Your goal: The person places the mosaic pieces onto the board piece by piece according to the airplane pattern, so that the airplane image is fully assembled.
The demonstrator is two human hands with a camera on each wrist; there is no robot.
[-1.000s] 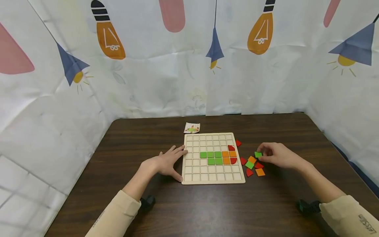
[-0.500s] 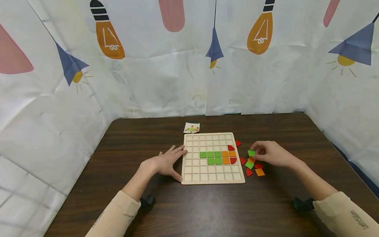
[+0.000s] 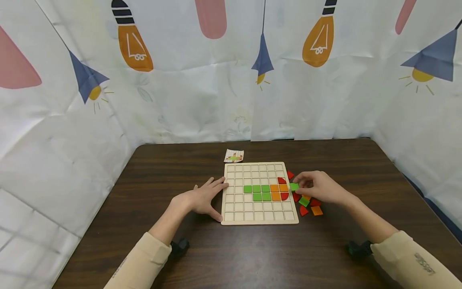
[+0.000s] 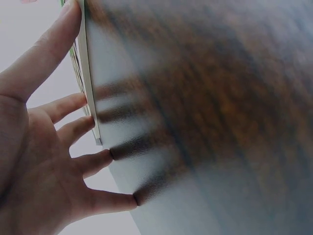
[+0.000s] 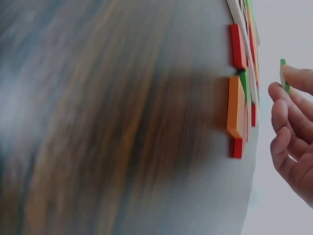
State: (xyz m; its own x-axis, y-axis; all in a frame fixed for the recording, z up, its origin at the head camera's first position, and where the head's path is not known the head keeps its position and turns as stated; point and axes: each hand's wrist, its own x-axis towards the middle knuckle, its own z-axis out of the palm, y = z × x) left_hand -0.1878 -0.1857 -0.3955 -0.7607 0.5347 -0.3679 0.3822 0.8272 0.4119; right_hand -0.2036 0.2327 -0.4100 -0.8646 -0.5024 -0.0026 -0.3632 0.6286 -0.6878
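A pale wooden grid board [image 3: 259, 216] lies on the dark table, with green and orange square tiles and red rounded tiles set in its cells. My left hand [image 3: 198, 199] rests spread at its left edge, thumb and fingertips touching the rim; in the left wrist view the fingers [image 4: 100, 161] are straight and apart. Between thumb and fingers my right hand [image 3: 321, 187] pinches a green square tile [image 3: 294, 187], which overlaps the board's right edge in the head view. The right wrist view shows that green tile [image 5: 284, 76] held above the table.
Loose tiles lie right of the board: a green square [image 3: 304, 202], an orange square [image 3: 317, 210], and several red pieces, among them a red one [image 3: 304, 210]. A small pattern card [image 3: 234, 155] lies behind the board. A patterned cloth [image 3: 216, 104] hangs behind the table.
My right hand has moved left with the green tile, from over the loose pieces to the board's right edge. My left hand has stayed in place.
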